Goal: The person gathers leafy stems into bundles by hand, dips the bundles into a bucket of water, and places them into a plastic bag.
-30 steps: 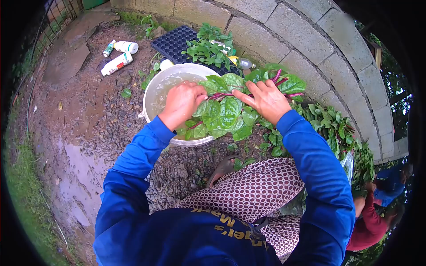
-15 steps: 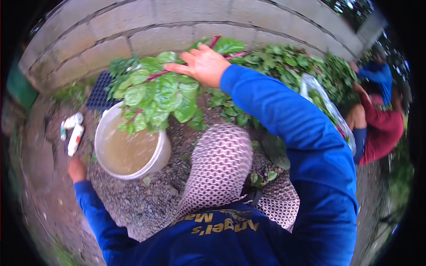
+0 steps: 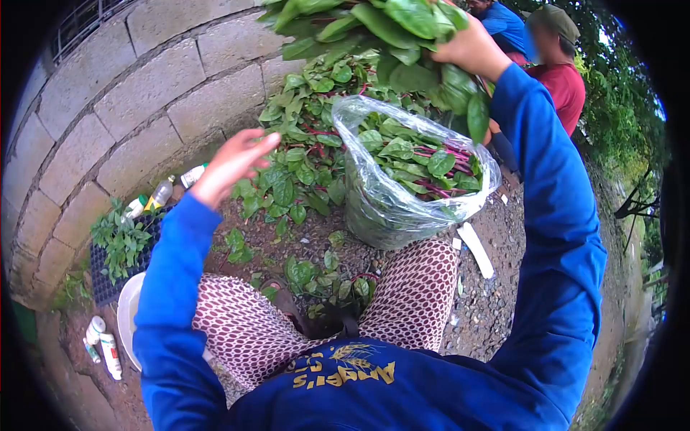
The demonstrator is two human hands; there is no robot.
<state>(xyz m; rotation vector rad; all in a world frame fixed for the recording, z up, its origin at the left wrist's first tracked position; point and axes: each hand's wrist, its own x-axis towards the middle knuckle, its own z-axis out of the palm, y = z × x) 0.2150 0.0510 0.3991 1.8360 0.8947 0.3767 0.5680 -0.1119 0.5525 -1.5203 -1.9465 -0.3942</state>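
My right hand [image 3: 471,49] is wrapped round a bunch of Malabar spinach [image 3: 388,25], raised at the top of the view, its broad green leaves spreading leftward. Below it stands a clear plastic bag [image 3: 424,226], upright and wide-mouthed, packed with more leaves and purple-red stems. My left hand [image 3: 241,164] hovers to the left of the bag with its fingers stretched out, holding nothing. Beneath and beyond this hand, a heap of loose Malabar spinach [image 3: 287,172] lies along the wall.
A block wall [image 3: 147,100] curves behind the heap. At left are a white bucket [image 3: 128,316], partly hidden by my left sleeve, a dark seedling tray [image 3: 103,284] and several bottles [image 3: 111,357]. Two people [image 3: 560,90] sit at the upper right. A white strip [image 3: 476,250] lies beside the bag.
My view has turned right. The right hand has carried the Malabar spinach from above the bucket to beyond the bag. My left hand has risen from near the bottles.
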